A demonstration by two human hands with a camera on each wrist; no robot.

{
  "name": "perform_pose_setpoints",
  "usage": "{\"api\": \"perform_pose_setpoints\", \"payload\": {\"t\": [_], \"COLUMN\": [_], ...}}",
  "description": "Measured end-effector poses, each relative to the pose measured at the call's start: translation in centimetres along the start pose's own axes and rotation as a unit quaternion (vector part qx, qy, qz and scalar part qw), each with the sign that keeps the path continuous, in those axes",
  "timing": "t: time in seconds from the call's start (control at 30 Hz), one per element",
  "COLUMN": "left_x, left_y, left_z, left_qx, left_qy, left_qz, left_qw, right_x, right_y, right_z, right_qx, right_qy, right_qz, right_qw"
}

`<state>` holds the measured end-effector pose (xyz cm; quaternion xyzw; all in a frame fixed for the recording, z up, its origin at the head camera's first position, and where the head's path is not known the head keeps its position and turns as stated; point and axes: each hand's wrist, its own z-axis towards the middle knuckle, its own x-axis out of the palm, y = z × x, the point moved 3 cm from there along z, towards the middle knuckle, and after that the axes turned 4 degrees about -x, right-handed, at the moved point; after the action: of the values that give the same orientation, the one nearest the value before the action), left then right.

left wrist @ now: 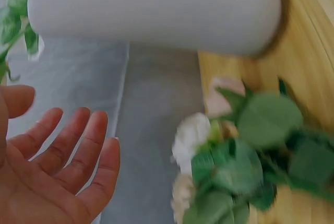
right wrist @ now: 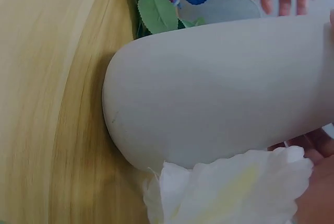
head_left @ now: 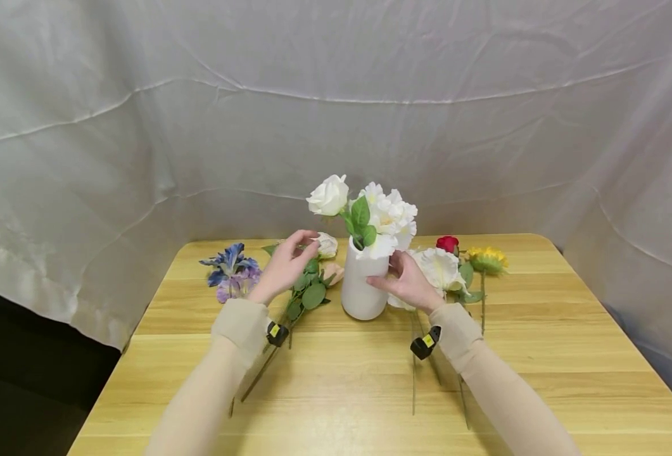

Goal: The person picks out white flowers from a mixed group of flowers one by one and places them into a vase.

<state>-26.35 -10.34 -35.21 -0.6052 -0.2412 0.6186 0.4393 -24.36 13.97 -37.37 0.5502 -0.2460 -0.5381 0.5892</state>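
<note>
A white vase (head_left: 363, 294) stands upright on the wooden table and holds a white rose (head_left: 329, 196) leaning left and ruffled white flowers (head_left: 389, 212) on the right. My right hand (head_left: 408, 282) grips the vase's upper right side, thumb across the front and fingers round the back. In the right wrist view, the vase (right wrist: 219, 88) hides part of that grip. My left hand (head_left: 291, 263) hovers left of the vase, its palm empty. Seen from the left wrist, this hand (left wrist: 62, 166) has its fingers loosely spread, apart from the vase (left wrist: 156, 10).
Left of the vase lie blue and purple flowers (head_left: 230, 266), green leaves (head_left: 313, 294) and a pale pink flower (head_left: 333, 273). On the right are a large white flower (head_left: 441, 268), a red rose (head_left: 447, 244) and a yellow flower (head_left: 486, 259). A grey curtain (head_left: 336, 126) hangs behind the table.
</note>
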Motion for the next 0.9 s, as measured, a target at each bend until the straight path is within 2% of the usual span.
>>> {"api": "perform_pose_setpoints", "payload": {"t": [0.17, 0.33, 0.47, 0.53, 0.67, 0.9], "left_x": [-2.0, -2.9, -2.7, -2.3, -1.5, -0.1], "left_y": [2.1, 3.9, 5.3, 6.1, 7.4, 9.0], "left_z": [-1.6, -3.1, -4.1, -4.4, -4.8, -5.1], "left_qx": [-0.023, -0.03, -0.038, -0.054, -0.089, -0.162], "left_qy": [-0.017, -0.012, 0.003, 0.013, 0.031, 0.08], "left_qz": [0.053, 0.14, 0.21, 0.232, 0.256, 0.246], "left_qw": [0.9982, 0.9896, 0.9769, 0.9711, 0.9621, 0.9523], "right_x": [0.3, 0.6, 1.0, 1.2, 1.6, 2.0], "right_y": [1.0, 1.6, 1.7, 1.7, 1.7, 1.2], "right_z": [-0.6, -1.3, -1.8, -2.0, -2.2, -2.3], "right_qx": [0.014, 0.027, 0.019, 0.007, -0.012, -0.021], "right_qy": [-0.023, -0.063, -0.088, -0.098, -0.118, -0.138], "right_qz": [-0.037, -0.061, -0.064, -0.059, -0.047, -0.053], "right_qw": [0.999, 0.996, 0.994, 0.993, 0.992, 0.989]}}
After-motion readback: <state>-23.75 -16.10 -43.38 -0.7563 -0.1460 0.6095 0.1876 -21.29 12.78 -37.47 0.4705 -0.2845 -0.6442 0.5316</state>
